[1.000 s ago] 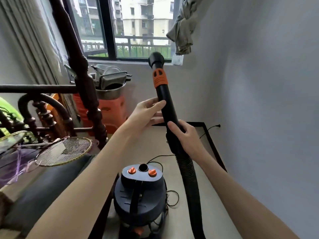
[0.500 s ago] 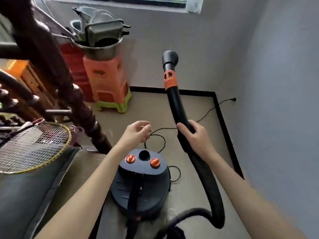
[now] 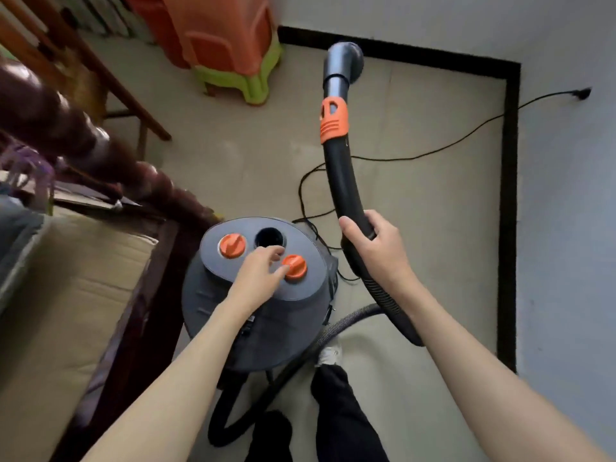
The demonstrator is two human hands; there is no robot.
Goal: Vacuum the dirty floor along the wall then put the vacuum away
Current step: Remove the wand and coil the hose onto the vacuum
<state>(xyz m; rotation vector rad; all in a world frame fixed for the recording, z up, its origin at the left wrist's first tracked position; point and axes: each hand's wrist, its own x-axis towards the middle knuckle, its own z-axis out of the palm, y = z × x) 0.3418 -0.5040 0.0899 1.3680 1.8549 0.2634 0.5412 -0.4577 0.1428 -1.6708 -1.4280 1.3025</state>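
Reaching with left hand (image 3: 258, 273), fingers curled onto orange knob (image 3: 295, 265) atop vacuum (image 3: 263, 295). Right hand (image 3: 375, 250) gripping hose (image 3: 343, 181), nozzle (image 3: 343, 60) raised beyond it, off floor (image 3: 433, 211). Judged start-up stage: vacuuming along wall, stowing both pending.

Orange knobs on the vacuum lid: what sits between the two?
In the head view, a round black opening lies between the left orange knob and right orange knob; the left hand reaches in just below it.
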